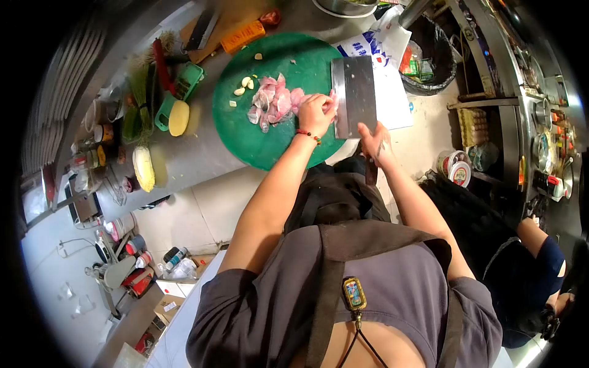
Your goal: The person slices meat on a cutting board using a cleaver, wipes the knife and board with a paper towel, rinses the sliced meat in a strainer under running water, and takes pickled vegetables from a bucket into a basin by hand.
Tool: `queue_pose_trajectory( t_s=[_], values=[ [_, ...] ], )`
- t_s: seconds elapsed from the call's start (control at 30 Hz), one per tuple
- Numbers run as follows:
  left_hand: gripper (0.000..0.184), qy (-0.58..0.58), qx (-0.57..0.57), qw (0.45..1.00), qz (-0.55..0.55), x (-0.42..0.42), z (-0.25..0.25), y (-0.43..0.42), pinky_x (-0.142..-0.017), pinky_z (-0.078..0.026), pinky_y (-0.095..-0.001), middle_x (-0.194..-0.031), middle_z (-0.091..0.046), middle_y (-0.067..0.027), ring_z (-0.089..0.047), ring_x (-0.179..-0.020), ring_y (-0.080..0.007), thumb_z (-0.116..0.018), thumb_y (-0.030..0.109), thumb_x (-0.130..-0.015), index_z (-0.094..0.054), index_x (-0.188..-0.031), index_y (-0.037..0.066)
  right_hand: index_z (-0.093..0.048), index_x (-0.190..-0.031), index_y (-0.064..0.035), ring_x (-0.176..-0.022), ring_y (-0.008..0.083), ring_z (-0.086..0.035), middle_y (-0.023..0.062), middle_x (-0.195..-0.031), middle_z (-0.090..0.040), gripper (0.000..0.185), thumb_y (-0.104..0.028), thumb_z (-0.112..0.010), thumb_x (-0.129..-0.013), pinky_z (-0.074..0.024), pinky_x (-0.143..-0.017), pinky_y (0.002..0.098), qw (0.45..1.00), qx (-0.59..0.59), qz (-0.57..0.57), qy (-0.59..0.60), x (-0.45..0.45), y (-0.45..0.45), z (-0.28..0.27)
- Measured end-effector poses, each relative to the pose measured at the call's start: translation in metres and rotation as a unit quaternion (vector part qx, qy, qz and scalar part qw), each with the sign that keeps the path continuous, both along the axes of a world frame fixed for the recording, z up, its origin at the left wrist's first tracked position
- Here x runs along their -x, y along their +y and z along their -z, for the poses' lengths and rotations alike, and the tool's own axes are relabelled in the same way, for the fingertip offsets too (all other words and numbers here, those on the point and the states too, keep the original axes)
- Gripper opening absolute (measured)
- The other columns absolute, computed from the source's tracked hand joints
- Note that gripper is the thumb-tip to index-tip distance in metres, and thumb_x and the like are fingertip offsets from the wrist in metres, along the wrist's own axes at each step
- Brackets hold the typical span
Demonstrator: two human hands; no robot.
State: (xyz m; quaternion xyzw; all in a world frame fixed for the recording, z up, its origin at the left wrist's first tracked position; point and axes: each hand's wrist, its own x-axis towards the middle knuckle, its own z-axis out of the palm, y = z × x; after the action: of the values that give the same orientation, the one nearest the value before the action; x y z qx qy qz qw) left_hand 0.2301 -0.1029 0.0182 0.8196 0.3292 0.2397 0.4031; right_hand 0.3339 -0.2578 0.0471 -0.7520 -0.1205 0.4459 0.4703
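Note:
A round green cutting board [245, 144] lies on the metal counter. Sliced pink meat [273, 103] is heaped at its middle, with several pale garlic cloves [246, 81] to the left of the heap. My left hand [316, 115], with a beaded bracelet at the wrist, presses its bent fingers on the meat at the right end of the pile. My right hand [377, 146] is wrapped round the handle of a wide cleaver [358, 95]. The blade's left edge is beside my left fingertips, over the board's right side.
Left of the board are a green basket [189, 80], a yellow oval item [179, 118], green onions [136, 110] and a cabbage [143, 168]. Behind lies an orange box [243, 37]. A lined bin [432, 55] stands right; another person [534, 276] is at lower right.

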Motion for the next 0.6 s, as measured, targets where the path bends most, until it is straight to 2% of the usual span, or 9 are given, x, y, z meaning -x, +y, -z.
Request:
queue_pose_trajectory(
  t_s=[0.07, 0.1, 0.17, 0.23, 0.27, 0.37, 0.43, 0.53, 0.6],
  values=[
    [0.014, 0.013, -0.002, 1.000, -0.004, 0.001, 0.001, -0.001, -0.068, -0.053, -0.0304, -0.086, -0.065, -0.0100, -0.063, -0.073, -0.0219, -0.071, 0.010, -0.073, -0.065, -0.083, 0.002, -0.048, -0.094, 0.0025, -0.041, 0.0144, -0.047, 0.0070, -0.056, -0.051, 0.031, -0.025, -0.061, -0.088, -0.0381, -0.037, 0.0305, 0.982, 0.028, -0.046, -0.183, -0.012, 0.018, 0.021],
    [0.013, -0.004, -0.011, 1.000, -0.028, 0.000, 0.005, -0.002, -0.067, -0.053, -0.0302, -0.086, -0.064, -0.0101, -0.064, -0.074, -0.0218, -0.071, 0.009, -0.073, -0.066, -0.083, 0.002, -0.048, -0.094, 0.0025, -0.041, 0.0144, -0.047, 0.0070, -0.056, -0.051, 0.031, -0.025, -0.061, -0.088, -0.0381, -0.037, 0.0305, 0.981, 0.030, -0.046, -0.184, -0.011, 0.020, 0.014],
    [0.013, -0.026, -0.016, 0.998, -0.054, -0.002, 0.011, -0.007, -0.066, -0.053, -0.0300, -0.086, -0.064, -0.0103, -0.064, -0.075, -0.0218, -0.071, 0.009, -0.073, -0.066, -0.083, 0.002, -0.055, -0.096, 0.0047, -0.045, 0.0211, -0.055, 0.0143, -0.058, -0.056, 0.033, -0.027, -0.060, -0.088, -0.0436, -0.043, 0.0356, 0.992, 0.045, -0.039, -0.115, -0.010, 0.029, -0.015],
    [0.013, -0.039, -0.026, 0.997, -0.058, -0.002, 0.015, -0.005, -0.066, -0.054, -0.0307, -0.086, -0.064, -0.0106, -0.064, -0.073, -0.0232, -0.071, 0.010, -0.074, -0.066, -0.083, 0.003, -0.055, -0.097, 0.0052, -0.056, 0.0299, -0.060, 0.0196, -0.063, -0.059, 0.036, -0.028, -0.060, -0.086, -0.0484, -0.056, 0.0390, 0.980, 0.066, -0.104, -0.157, -0.004, 0.005, -0.020],
    [0.013, -0.046, -0.049, 0.996, -0.053, -0.002, 0.014, -0.005, -0.066, -0.054, -0.0310, -0.085, -0.064, -0.0108, -0.064, -0.071, -0.0240, -0.071, 0.010, -0.074, -0.065, -0.082, 0.002, -0.056, -0.099, 0.0044, -0.065, 0.0316, -0.062, 0.0207, -0.071, -0.062, 0.034, -0.028, -0.059, -0.087, -0.0496, -0.063, 0.0389, 0.974, 0.074, -0.119, -0.175, -0.002, -0.021, 0.022],
    [0.012, -0.080, -0.053, 0.994, -0.055, -0.001, 0.010, -0.006, -0.065, -0.053, -0.0306, -0.084, -0.064, -0.0102, -0.064, -0.070, -0.0231, -0.071, 0.010, -0.073, -0.064, -0.079, 0.003, -0.055, -0.110, 0.0048, -0.095, 0.0380, -0.061, 0.0254, -0.097, -0.063, 0.039, -0.024, -0.063, -0.085, -0.0472, -0.083, 0.0405, 0.985, 0.025, -0.113, -0.132, 0.031, -0.064, -0.014],
    [0.012, -0.056, -0.036, 0.997, -0.043, 0.000, 0.010, -0.001, -0.064, -0.053, -0.0305, -0.083, -0.064, -0.0097, -0.063, -0.070, -0.0224, -0.072, 0.011, -0.073, -0.064, -0.078, 0.003, -0.055, -0.110, 0.0049, -0.095, 0.0405, -0.060, 0.0259, -0.097, -0.063, 0.039, -0.025, -0.062, -0.086, -0.0472, -0.083, 0.0417, 0.957, 0.013, -0.144, -0.253, 0.031, -0.064, 0.009],
    [0.014, -0.008, -0.020, 0.999, -0.028, 0.001, 0.014, 0.004, -0.063, -0.051, -0.0310, -0.081, -0.064, -0.0089, -0.063, -0.069, -0.0210, -0.072, 0.013, -0.072, -0.064, -0.078, 0.005, -0.055, -0.100, 0.0066, -0.090, 0.0422, -0.061, 0.0282, -0.093, -0.062, 0.037, -0.028, -0.060, -0.087, -0.0479, -0.079, 0.0432, 0.972, 0.077, -0.102, -0.195, 0.014, -0.017, 0.040],
    [0.014, -0.007, -0.020, 0.999, -0.029, 0.000, 0.014, 0.006, -0.064, -0.051, -0.0313, -0.080, -0.063, -0.0091, -0.063, -0.069, -0.0211, -0.072, 0.014, -0.072, -0.064, -0.079, 0.005, -0.055, -0.096, 0.0071, -0.088, 0.0426, -0.061, 0.0293, -0.091, -0.061, 0.038, -0.029, -0.059, -0.087, -0.0481, -0.077, 0.0437, 0.968, 0.113, -0.096, -0.203, 0.008, 0.016, 0.008]
  ],
)
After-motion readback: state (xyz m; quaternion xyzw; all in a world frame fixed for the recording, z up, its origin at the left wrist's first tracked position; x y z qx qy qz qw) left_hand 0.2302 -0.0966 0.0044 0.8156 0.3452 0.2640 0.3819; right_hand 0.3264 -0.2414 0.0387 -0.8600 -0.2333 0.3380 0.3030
